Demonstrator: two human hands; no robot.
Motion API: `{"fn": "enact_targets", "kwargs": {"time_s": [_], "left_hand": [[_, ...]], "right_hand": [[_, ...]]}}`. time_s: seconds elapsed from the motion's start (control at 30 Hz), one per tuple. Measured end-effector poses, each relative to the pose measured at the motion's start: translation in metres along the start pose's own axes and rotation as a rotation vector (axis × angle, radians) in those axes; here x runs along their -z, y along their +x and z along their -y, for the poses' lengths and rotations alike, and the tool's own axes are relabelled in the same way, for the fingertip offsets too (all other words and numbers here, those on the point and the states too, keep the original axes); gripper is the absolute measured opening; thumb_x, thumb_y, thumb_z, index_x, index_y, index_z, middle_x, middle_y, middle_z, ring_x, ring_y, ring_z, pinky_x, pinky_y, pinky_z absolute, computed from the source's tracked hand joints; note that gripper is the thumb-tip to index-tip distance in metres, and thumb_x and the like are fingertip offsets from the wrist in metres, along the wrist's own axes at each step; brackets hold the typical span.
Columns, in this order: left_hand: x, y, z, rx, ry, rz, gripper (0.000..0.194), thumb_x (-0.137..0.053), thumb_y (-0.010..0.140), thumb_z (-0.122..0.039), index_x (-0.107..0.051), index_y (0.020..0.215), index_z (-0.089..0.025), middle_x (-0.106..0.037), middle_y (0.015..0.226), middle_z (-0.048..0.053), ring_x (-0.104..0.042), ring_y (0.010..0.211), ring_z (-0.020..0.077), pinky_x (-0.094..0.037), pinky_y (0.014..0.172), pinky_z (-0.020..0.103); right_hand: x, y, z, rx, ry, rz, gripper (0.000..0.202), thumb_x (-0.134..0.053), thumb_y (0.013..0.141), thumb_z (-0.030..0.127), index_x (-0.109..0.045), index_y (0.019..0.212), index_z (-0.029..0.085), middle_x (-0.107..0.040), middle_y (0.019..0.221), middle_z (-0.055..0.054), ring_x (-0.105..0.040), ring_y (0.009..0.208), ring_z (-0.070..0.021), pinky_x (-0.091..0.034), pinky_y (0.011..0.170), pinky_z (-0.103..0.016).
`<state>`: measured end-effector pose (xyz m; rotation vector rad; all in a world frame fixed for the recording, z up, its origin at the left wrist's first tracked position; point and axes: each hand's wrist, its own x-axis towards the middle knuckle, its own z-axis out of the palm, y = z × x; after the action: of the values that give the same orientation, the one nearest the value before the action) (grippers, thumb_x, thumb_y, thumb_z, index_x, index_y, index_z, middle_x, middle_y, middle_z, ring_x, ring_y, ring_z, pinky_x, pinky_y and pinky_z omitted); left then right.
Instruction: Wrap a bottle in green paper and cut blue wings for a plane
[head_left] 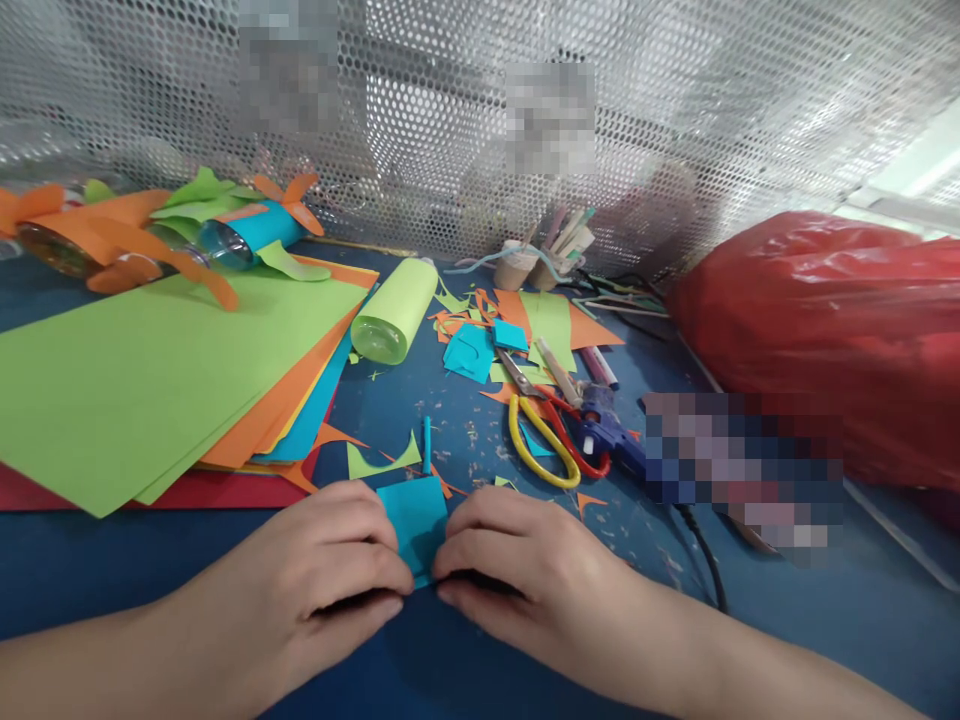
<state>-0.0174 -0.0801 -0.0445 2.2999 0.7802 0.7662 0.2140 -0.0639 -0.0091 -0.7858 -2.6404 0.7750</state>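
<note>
A small folded piece of blue paper (pixel 417 515) is held between both hands, low over the blue table near its front. My left hand (pixel 330 560) pinches its left and lower edge, thumb below and fingers above. On the other side, my right hand (pixel 525 560) grips the lower right edge in the same way. Just beyond the paper lie a green paper scrap (pixel 384 460) with a curved cut and a thin blue strip (pixel 427 445). Parts of the paper's edges are hidden under my fingers.
Coloured paper sheets (pixel 172 370) are stacked at left, with paper-wrapped bottles behind. A green-wrapped bottle (pixel 395 310) lies mid-table. Scissors (pixel 547 435), a blue glue gun (pixel 611 435) with a cord and paper scraps (pixel 469 352) lie to the right. A red plastic bag (pixel 817 340) stands far right.
</note>
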Motion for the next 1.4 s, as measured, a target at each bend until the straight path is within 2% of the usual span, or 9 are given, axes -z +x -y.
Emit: {"fn": "enact_targets", "kwargs": {"time_s": [0.23, 0.53, 0.67, 0.77, 0.97, 1.1, 1.23, 1.33, 1.4], "left_hand": [[-0.001, -0.001, 0.0, 0.058, 0.029, 0.002, 0.009, -0.056, 0.092, -0.019, -0.062, 0.086, -0.022, -0.062, 0.084, -0.001, -0.056, 0.084, 0.0162, -0.045, 0.077, 0.027], [-0.002, 0.002, -0.005, 0.001, 0.053, -0.033, 0.017, -0.048, 0.095, -0.015, -0.062, 0.088, -0.021, -0.063, 0.082, 0.0, -0.056, 0.081, 0.0159, -0.045, 0.078, 0.028], [-0.001, 0.0, -0.006, 0.006, 0.124, 0.014, 0.018, -0.045, 0.097, -0.015, -0.06, 0.09, -0.02, -0.062, 0.085, 0.001, -0.056, 0.085, 0.0173, -0.046, 0.08, 0.03], [0.0, 0.0, -0.007, -0.006, 0.189, 0.064, 0.018, -0.043, 0.097, -0.013, -0.058, 0.091, -0.019, -0.062, 0.088, 0.002, -0.056, 0.087, 0.0182, -0.046, 0.082, 0.031], [-0.001, -0.001, -0.008, 0.003, 0.244, 0.096, 0.018, -0.042, 0.095, -0.009, -0.055, 0.088, -0.018, -0.058, 0.086, 0.003, -0.054, 0.085, 0.019, -0.047, 0.079, 0.032], [-0.003, -0.001, -0.008, 0.041, 0.234, 0.065, 0.016, -0.043, 0.094, -0.01, -0.054, 0.087, -0.02, -0.055, 0.086, 0.002, -0.053, 0.087, 0.0194, -0.045, 0.082, 0.034], [-0.003, -0.001, -0.009, 0.188, 0.191, 0.028, 0.016, -0.046, 0.092, -0.013, -0.052, 0.079, -0.021, -0.051, 0.089, 0.001, -0.051, 0.089, 0.0192, -0.043, 0.084, 0.033], [-0.002, -0.001, -0.009, 0.246, 0.142, 0.006, 0.007, -0.05, 0.091, -0.018, -0.053, 0.087, -0.023, -0.052, 0.093, 0.001, -0.051, 0.09, 0.0187, -0.043, 0.081, 0.03], [0.0, -0.001, -0.009, 0.247, 0.104, -0.003, 0.009, -0.05, 0.091, -0.018, -0.055, 0.093, -0.026, -0.052, 0.095, 0.0, -0.051, 0.093, 0.018, -0.042, 0.081, 0.029]], "right_hand": [[-0.003, 0.002, 0.003, 0.052, -0.089, -0.057, 0.011, -0.055, 0.091, 0.013, -0.066, 0.092, 0.017, -0.066, 0.088, -0.005, -0.06, 0.078, -0.0155, -0.048, 0.068, -0.024], [-0.008, 0.002, 0.006, 0.057, -0.104, -0.114, 0.011, -0.058, 0.083, 0.006, -0.065, 0.082, 0.014, -0.061, 0.076, -0.002, -0.056, 0.07, -0.014, -0.045, 0.062, -0.023], [-0.005, 0.001, 0.006, 0.083, -0.15, -0.066, 0.009, -0.057, 0.088, 0.011, -0.064, 0.083, 0.014, -0.061, 0.08, -0.004, -0.054, 0.071, -0.0153, -0.046, 0.062, -0.025], [-0.002, 0.001, 0.006, 0.128, -0.237, -0.034, 0.018, -0.05, 0.094, 0.016, -0.064, 0.083, 0.014, -0.061, 0.081, -0.005, -0.053, 0.071, -0.0166, -0.046, 0.062, -0.027], [-0.005, 0.001, 0.008, 0.158, -0.328, -0.036, 0.025, -0.045, 0.096, 0.013, -0.065, 0.082, 0.01, -0.06, 0.078, -0.006, -0.054, 0.071, -0.0168, -0.046, 0.065, -0.026], [-0.006, 0.002, 0.007, 0.096, -0.304, -0.008, 0.016, -0.05, 0.094, 0.013, -0.064, 0.085, 0.011, -0.06, 0.083, -0.006, -0.053, 0.073, -0.0166, -0.046, 0.067, -0.026], [-0.005, 0.004, 0.007, -0.006, -0.163, 0.045, 0.01, -0.053, 0.093, 0.014, -0.063, 0.091, 0.013, -0.059, 0.091, -0.006, -0.053, 0.082, -0.0165, -0.047, 0.073, -0.025], [-0.003, 0.004, 0.008, -0.086, -0.092, 0.069, 0.011, -0.052, 0.093, 0.013, -0.063, 0.093, 0.013, -0.056, 0.093, -0.007, -0.053, 0.086, -0.0173, -0.046, 0.078, -0.027], [-0.002, 0.004, 0.009, -0.129, -0.05, 0.072, 0.01, -0.054, 0.092, 0.012, -0.064, 0.092, 0.012, -0.054, 0.092, -0.006, -0.053, 0.086, -0.0167, -0.046, 0.078, -0.026]]}}
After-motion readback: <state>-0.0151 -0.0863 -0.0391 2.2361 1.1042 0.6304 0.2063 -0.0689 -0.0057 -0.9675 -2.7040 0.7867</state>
